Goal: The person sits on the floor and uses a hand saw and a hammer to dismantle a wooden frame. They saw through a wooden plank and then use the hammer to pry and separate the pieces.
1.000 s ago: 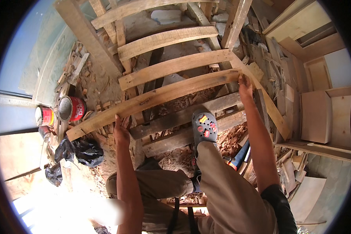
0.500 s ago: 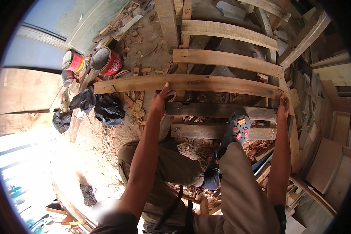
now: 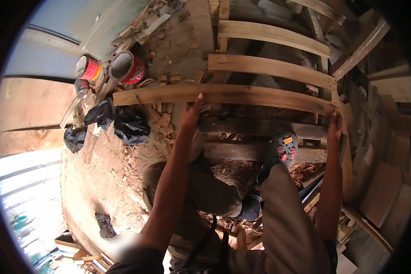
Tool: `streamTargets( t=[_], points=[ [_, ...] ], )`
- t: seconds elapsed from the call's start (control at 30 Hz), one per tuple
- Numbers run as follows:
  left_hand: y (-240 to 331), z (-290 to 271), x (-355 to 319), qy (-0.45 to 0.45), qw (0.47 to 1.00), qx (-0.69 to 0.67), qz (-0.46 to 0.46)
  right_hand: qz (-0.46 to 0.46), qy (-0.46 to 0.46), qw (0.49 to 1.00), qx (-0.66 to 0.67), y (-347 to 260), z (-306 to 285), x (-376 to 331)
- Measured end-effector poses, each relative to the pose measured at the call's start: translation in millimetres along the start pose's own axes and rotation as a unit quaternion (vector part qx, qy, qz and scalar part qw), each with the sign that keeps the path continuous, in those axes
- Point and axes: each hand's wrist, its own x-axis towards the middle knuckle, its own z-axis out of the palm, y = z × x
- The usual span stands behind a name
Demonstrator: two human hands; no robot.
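A long wooden plank (image 3: 260, 97) lies crosswise over a slatted wooden frame, its left end reaching well past the frame's side. My left hand (image 3: 192, 114) is closed on the plank's near edge left of the middle, one finger stretched up against its face. At the plank's right end, my right hand (image 3: 335, 125) grips the near edge beside the frame's right rail. Two paler slats (image 3: 274, 71) run across the frame beyond the plank. Nearer to me are a dark slat (image 3: 246, 125) and a worn grey slat (image 3: 235, 151). My clog (image 3: 283, 148) rests on these nearer slats.
Paint cans (image 3: 128, 68) stand at the far left, with black plastic bags (image 3: 130, 127) nearer. Wood scraps (image 3: 166, 123) litter the dirt floor. An upright post (image 3: 201, 27) rises at the frame's far left; boards (image 3: 381, 194) are stacked along the right.
The whole view has shifted slightly right and become darker. Both hands keep their hold on the plank, which stays in about the same place on the frame.
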Motion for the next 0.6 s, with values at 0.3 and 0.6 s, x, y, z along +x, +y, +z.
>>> streamTargets(
  t=[0.3,0.6],
  points=[
    [6,1,-2,0.019,1.0,0.013,-0.005,0.005,0.003,1.0,-0.024,-1,2,2],
    [-12,-11,13,0.0,1.0,0.007,-0.014,-0.019,0.03,0.999,0.03,-3,7,-4]
  ],
)
